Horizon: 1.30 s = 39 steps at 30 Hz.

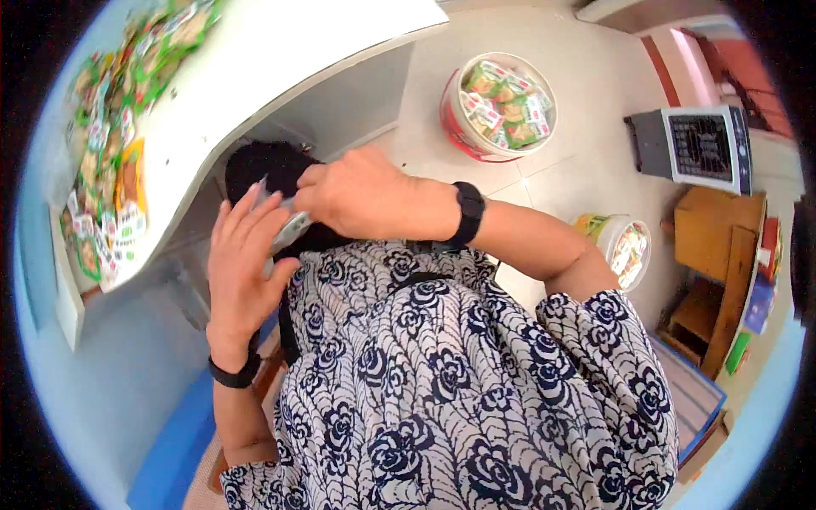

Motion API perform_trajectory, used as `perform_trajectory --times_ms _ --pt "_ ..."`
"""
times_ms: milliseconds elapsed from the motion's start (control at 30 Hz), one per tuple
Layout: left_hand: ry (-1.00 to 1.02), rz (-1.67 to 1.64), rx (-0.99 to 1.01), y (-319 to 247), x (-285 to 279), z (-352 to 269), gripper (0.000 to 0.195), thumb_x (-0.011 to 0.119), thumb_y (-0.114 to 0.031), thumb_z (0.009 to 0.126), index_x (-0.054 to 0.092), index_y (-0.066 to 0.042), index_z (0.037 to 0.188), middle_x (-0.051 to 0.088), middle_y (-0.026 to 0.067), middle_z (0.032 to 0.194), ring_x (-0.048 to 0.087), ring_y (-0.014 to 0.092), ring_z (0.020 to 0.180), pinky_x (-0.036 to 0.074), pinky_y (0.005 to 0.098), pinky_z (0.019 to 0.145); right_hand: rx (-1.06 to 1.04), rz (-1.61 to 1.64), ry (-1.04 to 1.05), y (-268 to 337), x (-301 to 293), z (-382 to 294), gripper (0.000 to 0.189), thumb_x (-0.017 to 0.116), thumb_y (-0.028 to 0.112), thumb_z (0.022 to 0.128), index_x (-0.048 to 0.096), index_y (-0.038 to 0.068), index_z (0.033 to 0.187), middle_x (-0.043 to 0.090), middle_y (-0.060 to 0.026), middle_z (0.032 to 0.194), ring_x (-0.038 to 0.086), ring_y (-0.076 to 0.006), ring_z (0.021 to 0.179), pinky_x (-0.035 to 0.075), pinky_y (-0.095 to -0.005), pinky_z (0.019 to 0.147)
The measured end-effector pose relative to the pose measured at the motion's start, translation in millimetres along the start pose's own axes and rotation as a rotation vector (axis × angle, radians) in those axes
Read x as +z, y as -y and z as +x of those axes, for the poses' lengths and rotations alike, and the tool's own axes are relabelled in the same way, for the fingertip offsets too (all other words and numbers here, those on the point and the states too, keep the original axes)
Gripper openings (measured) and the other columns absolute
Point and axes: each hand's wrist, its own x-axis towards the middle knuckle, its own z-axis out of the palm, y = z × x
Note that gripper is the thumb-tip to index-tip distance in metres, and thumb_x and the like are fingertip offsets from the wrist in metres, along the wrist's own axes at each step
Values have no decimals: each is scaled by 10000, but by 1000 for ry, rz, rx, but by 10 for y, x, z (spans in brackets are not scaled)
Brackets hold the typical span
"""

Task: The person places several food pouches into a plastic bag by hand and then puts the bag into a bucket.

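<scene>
Both hands meet over my lap, just off the edge of the white table [268,57]. A small plastic packet [292,229] with a clear part and dark marks lies between them. My left hand [245,268], a black band on its wrist, is against the packet's side with its fingers extended. My right hand [357,194], with a black band too, pinches the packet's upper end; its fingertips are partly hidden. On the table at the left lies a long heap of green and white snack packets [102,140], with an orange packet [132,178] among them.
A round tub [452,118] filled with green and white packets stands on the tiled floor. Further right are a smaller tub [602,239] with packets, a grey and black appliance [701,150], and a wooden cabinet [717,236].
</scene>
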Motion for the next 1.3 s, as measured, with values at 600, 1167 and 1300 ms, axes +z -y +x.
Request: perform_trajectory --times_ms 600,1167,1300 --pt "-16 -138 -113 138 207 356 150 663 -145 828 582 -36 893 628 159 731 632 299 612 465 340 521 179 80 18 -183 -24 -226 220 535 301 875 643 187 1028 617 -122 771 629 -326 722 497 -430 604" --pt "-257 108 78 171 5 1783 177 637 -159 840 608 -48 975 655 117 936 627 240 845 490 309 720 1142 917 -981 -1849 -316 -2524 337 542 234 920 564 -51 1097 632 -91 942 596 -133 739 500 -284 647" --pt "-124 354 153 249 156 1789 583 646 -99 791 429 -93 1332 413 226 1364 371 404 1279 345 450 1029 1303 866 -995 -2217 -360 -2785 363 551 222 917 542 -51 1156 631 -87 952 604 -140 734 505 -295 640"
